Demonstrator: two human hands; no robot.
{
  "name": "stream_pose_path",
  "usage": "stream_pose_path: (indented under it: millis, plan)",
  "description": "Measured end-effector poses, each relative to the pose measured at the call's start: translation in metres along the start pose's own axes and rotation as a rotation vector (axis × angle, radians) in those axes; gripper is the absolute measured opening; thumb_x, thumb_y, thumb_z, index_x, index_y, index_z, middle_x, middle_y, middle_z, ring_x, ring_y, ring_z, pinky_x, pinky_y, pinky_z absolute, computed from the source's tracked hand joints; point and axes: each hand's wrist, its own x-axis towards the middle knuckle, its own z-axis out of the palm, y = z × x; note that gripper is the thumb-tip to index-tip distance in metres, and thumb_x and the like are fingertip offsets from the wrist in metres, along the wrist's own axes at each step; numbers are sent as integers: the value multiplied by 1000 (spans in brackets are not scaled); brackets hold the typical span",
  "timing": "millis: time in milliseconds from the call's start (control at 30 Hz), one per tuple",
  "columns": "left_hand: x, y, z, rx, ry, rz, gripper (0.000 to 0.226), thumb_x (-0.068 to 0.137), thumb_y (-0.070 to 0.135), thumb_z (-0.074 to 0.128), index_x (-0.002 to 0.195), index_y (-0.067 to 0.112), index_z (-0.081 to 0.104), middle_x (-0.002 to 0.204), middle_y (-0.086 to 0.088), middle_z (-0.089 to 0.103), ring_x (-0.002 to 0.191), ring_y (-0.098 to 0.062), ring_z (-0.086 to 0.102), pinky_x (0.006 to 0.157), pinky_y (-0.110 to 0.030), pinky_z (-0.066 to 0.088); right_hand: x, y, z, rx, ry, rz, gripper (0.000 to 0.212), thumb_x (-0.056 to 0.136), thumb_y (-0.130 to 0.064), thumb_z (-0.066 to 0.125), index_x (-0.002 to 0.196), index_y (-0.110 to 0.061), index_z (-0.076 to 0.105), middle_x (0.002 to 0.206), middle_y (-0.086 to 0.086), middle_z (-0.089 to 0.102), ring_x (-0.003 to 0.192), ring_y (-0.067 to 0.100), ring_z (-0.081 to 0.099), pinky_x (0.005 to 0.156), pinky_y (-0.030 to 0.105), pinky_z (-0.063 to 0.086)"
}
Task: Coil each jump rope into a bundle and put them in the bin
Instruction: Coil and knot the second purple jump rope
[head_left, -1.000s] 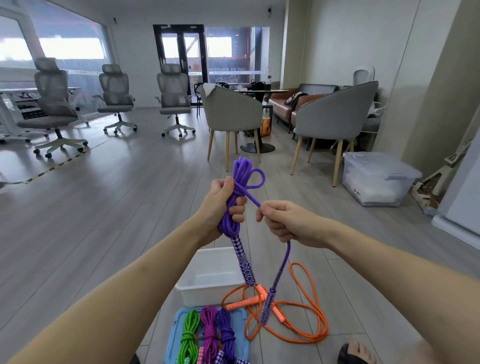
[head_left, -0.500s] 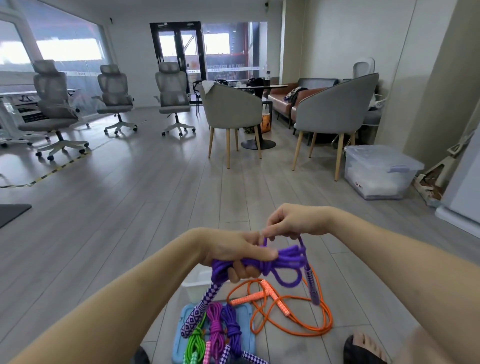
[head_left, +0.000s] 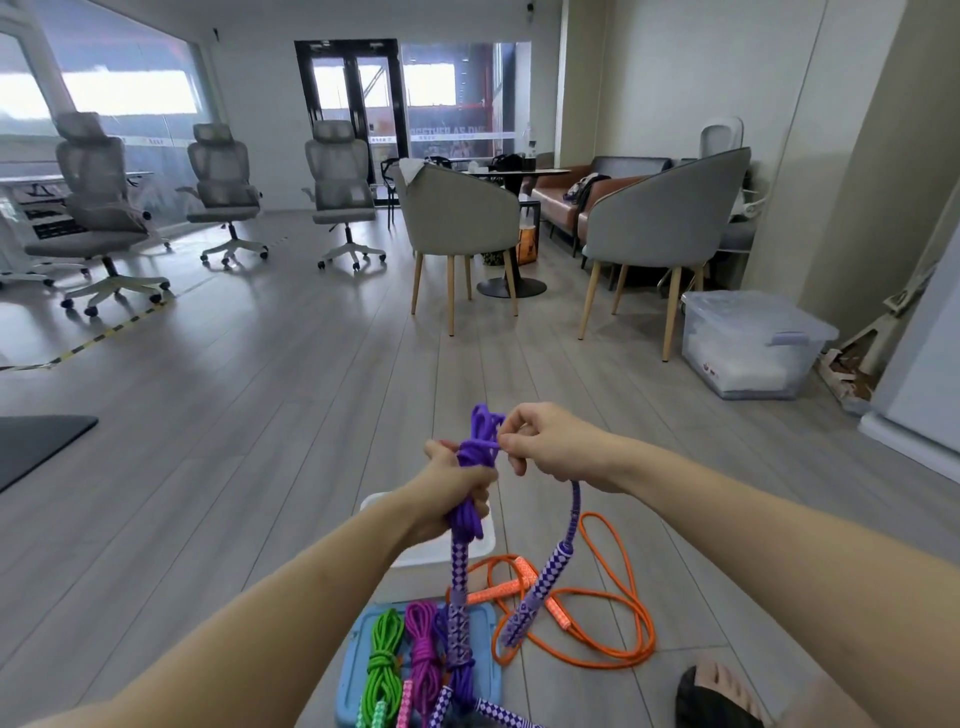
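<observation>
Fingertips of your right hand (head_left: 551, 448) pinch the free strand at the top of the purple rope (head_left: 474, 467), while your left hand (head_left: 457, 488) is clenched round the coiled bundle just below, so cinch that wrap snug before you let go. Both handles hang beneath your fists, above the white bin (head_left: 382, 506) and the loose orange rope (head_left: 613, 597) on the floor

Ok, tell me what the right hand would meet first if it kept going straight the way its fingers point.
The right hand points leftward at the coiled purple jump rope bundle, whose wrap its fingertips already pinch. Just beyond is the left hand gripping that bundle. Depth between them is unclear.
</observation>
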Motion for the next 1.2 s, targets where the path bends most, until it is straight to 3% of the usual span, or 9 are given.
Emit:
stream_pose_path:
  millis: [100, 300, 467, 600, 700, 800, 933, 1033, 1200]
  plan:
    - [-5, 28, 0, -257, -115, 41, 52, 87, -11, 56, 128, 12, 33, 70, -10, 52, 50, -14, 45, 47, -27, 44, -2, 5, -7, 154, 3, 23, 18, 104, -29, 57, 113, -14, 62, 80, 0, 69, 50, 6, 41, 47, 22, 33]
    - [-29, 56, 5, -462, -448, 40, 17, 89, -1, 44, 103, 7, 47, 68, 0, 34, 48, -6, 34, 44, -19, 37, -7, 3, -15, 390, -60, -18, 40, 99, -39, 65, 122, -7, 63, 76, -1, 54, 52, 8, 32, 46, 22, 25]
    - [-39, 54, 8, -546, -540, -85, 11, 90, 6, 45, 100, 6, 50, 76, -1, 40, 54, -7, 38, 52, -19, 41, -19, -5, -20, 313, -117, -84, 20, 106, -36, 54, 102, -20, 67, 62, -15, 49, 54, 7, 32, 50, 23, 24]
    - [-43, 62, 23, -335, -440, 32, 34, 96, 8, 45, 130, 7, 39, 93, -19, 59, 79, -31, 68, 77, -49, 60, -19, -4, -31, 412, -103, -139, 22, 107, -33, 52, 112, -24, 71, 72, -6, 47, 54, 6, 29, 47, 21, 21]
    - [-44, 65, 25, -169, -335, 101, 35, 103, 8, 42, 132, 26, 31, 105, -24, 60, 98, -44, 71, 90, -68, 54, -20, -3, -34, 404, -114, -115, 28, 108, -34, 50, 129, -23, 65, 68, -9, 49, 54, 7, 27, 50, 24, 19]
    - [-44, 67, 20, 106, -255, 118, 37, 104, 16, 44, 136, 24, 27, 112, -21, 59, 92, -35, 71, 88, -52, 60, -22, -3, -32, 377, -115, -106, 31, 108, -36, 49, 132, -23, 62, 94, 2, 63, 55, 8, 29, 49, 23, 22]
    - [-44, 67, 13, 519, -232, 168, 32, 104, 32, 38, 132, 24, 26, 85, -7, 47, 62, -13, 45, 54, -27, 43, -22, -3, -32, 305, -101, -98, 30, 109, -35, 47, 131, -20, 61, 117, 14, 69, 52, 8, 32, 47, 21, 28]
    - [-44, 63, 10, 578, -264, 153, 33, 101, 37, 38, 129, 24, 27, 79, -3, 40, 60, -11, 37, 56, -27, 37, -22, 2, -30, 269, -119, -112, 29, 108, -35, 49, 127, -18, 63, 114, 17, 69, 49, 9, 33, 46, 21, 30]
    - [-42, 63, 6, 476, -321, 154, 57, 82, 41, 43, 135, 23, 30, 105, -17, 56, 69, -19, 58, 66, -35, 53, -23, 2, -30, 284, -108, -124, 27, 108, -31, 50, 127, -17, 62, 115, 22, 68, 51, 10, 33, 46, 22, 29]
